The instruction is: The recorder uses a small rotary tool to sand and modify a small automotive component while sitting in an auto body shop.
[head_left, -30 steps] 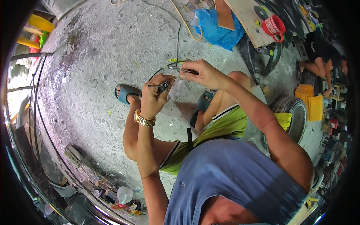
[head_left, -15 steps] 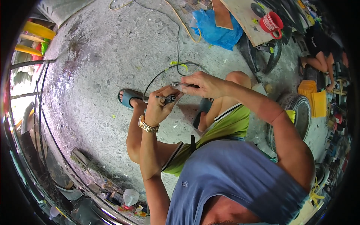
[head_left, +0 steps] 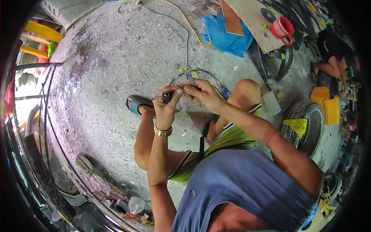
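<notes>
My left hand (head_left: 165, 103) is closed round a dark cylindrical tool (head_left: 166, 96), its round end facing up. My right hand (head_left: 205, 96) grips a grey metal hand tool (head_left: 190, 75), pointing away from me, too small to identify exactly. The fingertips of both hands meet at a small thin piece (head_left: 177, 87), which I cannot make out. A dark cable (head_left: 208, 72) loops on the floor beyond my hands, with a blue tool body (head_left: 226, 91) beside my right knee.
A blue plastic bag (head_left: 228, 38) and a board (head_left: 253, 21) with a red mug (head_left: 281, 28) lie at upper right. A tyre (head_left: 317, 127) and yellow trays (head_left: 331, 110) are on my right. Another person (head_left: 332, 65) crouches beyond them. Dark rods (head_left: 48, 116) line the left.
Both hands have moved lower and closer together. The metal tool in my right hand has swung from nearly sideways to pointing away from me. The blue tool body now shows beside my right knee.
</notes>
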### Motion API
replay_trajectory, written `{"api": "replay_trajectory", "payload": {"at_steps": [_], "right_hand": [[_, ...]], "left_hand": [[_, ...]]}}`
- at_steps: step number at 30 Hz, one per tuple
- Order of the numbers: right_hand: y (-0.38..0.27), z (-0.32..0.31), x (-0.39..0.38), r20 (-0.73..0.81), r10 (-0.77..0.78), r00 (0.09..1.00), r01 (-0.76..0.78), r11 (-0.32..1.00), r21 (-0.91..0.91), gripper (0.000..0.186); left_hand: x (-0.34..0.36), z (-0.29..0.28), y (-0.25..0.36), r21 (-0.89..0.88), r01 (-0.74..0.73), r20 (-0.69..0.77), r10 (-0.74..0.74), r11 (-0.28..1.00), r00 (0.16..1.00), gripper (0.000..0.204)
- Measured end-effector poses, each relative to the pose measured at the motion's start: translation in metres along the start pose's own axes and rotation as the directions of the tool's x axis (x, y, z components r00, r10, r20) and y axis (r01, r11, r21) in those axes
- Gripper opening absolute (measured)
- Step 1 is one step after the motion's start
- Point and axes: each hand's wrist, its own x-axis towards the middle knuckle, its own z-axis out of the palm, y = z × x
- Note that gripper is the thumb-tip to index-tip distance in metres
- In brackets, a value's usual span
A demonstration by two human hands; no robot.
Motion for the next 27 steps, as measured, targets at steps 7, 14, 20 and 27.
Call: {"api": "replay_trajectory", "payload": {"at_steps": [7,14,20,27], "right_hand": [[0.01,-0.025,-0.005,-0.128,0.034,0.991,-0.081,0.918,-0.387,0.022],[-0.027,-0.013,0.002,-0.07,-0.074,0.995,0.024,0.837,-0.546,0.018],[-0.054,-0.007,0.011,0.271,-0.036,0.962,0.262,0.403,-0.877,0.018],[-0.057,-0.013,0.016,0.418,0.019,0.908,0.377,0.394,-0.838,0.015]], "left_hand": [[-0.002,-0.006,0.006,0.174,0.015,-0.036,-0.008,0.985,0.999,0.008],[-0.005,-0.009,-0.011,0.222,-0.005,0.099,-0.017,0.975,0.995,0.006],[-0.005,-0.003,-0.003,0.152,0.07,0.13,-0.09,0.986,0.987,0.008],[-0.008,-0.004,0.0,0.126,0.128,0.222,-0.153,0.984,0.963,0.007]]}}
